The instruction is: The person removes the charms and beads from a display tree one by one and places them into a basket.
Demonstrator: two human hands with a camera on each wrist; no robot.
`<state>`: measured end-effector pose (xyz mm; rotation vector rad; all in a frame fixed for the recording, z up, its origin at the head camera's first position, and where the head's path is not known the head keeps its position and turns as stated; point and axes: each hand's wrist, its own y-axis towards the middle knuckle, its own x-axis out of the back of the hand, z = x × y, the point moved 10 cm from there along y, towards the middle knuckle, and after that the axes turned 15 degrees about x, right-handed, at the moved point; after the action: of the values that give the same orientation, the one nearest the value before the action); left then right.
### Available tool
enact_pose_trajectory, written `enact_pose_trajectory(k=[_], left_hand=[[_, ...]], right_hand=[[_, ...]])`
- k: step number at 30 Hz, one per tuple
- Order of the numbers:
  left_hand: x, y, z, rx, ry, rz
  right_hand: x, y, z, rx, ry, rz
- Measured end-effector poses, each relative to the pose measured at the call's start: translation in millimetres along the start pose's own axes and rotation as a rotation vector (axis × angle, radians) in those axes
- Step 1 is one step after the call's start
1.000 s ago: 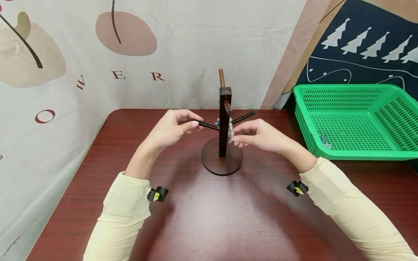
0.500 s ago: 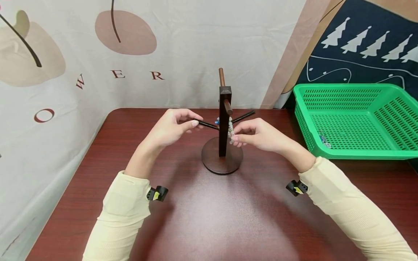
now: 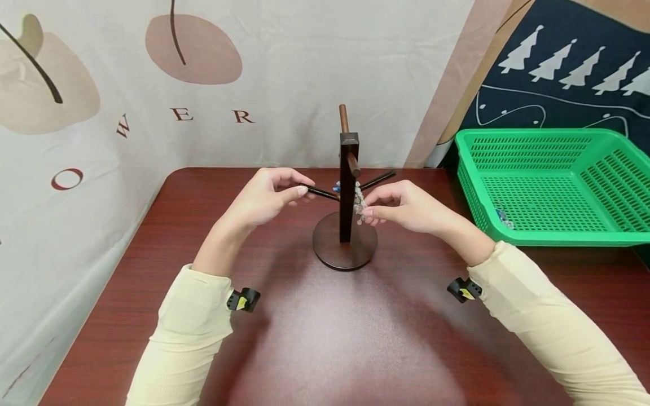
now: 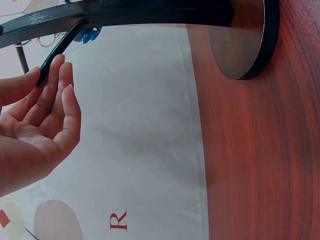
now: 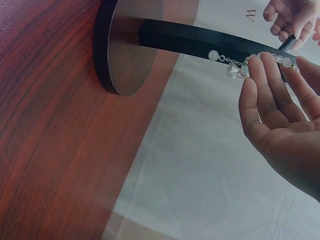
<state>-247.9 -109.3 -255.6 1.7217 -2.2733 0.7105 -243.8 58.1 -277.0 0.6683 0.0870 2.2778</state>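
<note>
A dark wooden jewelry stand [image 3: 346, 197] with a round base and several pegs stands upright on the table. Thumb and fingers of my left hand [image 3: 265, 198] pinch the end of its lower left peg [image 4: 61, 48]. On the other side of the post, my right hand [image 3: 413, 210] pinches a bracelet of clear beads [image 3: 358, 198], which hangs close to the post. In the right wrist view a chain end with a round bead [image 5: 213, 55] dangles past the fingertips. Blue beads [image 3: 337, 186] show behind the post, mostly hidden by it.
A green plastic basket [image 3: 558, 241] sits at the right, with a small blue and clear beaded piece [image 3: 504, 219] in its near left corner. The reddish-brown table [image 3: 325, 338] meets a printed cloth backdrop [image 3: 284, 73] behind the stand.
The right fingers have shifted slightly on the clear beads, and the lower end of the bracelet now hangs out below them. The left hand keeps its place on the peg.
</note>
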Motion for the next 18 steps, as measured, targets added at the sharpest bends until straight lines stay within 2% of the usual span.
enact_pose_trajectory(k=[12,18], left_hand=[[0.0,0.4,-0.5,-0.003,0.011,-0.001],[-0.1,0.4,-0.2,-0.002,0.007,0.003]], right_hand=[[7.5,-2.5,6.2,0.010,-0.012,0.001],[15.6,-3.5,10.6,0.010,-0.093,0.000]])
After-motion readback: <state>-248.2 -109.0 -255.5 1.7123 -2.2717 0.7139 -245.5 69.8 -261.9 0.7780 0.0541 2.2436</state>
